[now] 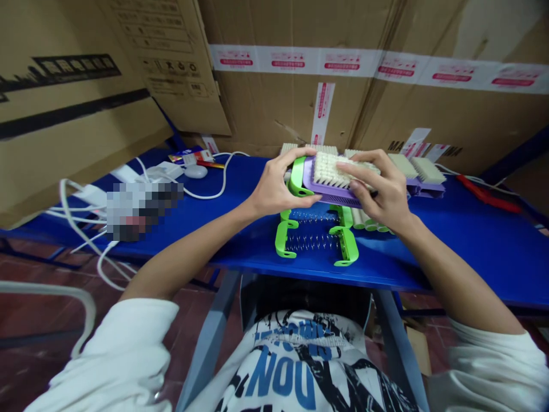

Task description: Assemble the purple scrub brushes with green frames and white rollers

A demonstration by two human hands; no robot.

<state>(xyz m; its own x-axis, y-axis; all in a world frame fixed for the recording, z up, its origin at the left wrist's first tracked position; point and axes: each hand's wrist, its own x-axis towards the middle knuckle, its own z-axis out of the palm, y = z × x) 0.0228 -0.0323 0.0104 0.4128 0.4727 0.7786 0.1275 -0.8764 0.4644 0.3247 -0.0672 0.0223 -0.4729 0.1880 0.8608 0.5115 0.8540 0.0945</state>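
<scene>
Left hand (271, 186) clasps purple plastic brush (334, 195) at green end (297, 176). Right hand (388, 193) grips it across cream bristles (328, 169), hiding the opposite end.

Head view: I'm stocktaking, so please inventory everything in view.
Table: one, blue, centre
Held brush: one, purple and cream, centre
Other brushes: several, cream and purple, behind
Brackets: five, green, one on brush, rest tabletop
Springs: several, silvery, between brackets
Tubes: several, pale with green ends, beside brackets
Cables: several, white, mostly left
Rounded object: one, white, left
Long item: one, red, right
Cardboard: several, brown, behind and left
Tape: several, white and red, on cardboard
Floor: one, reddish, below
Shirt: one, white, black and blue, bottom
Left hand, right hand: two, bare, on brush
</scene>
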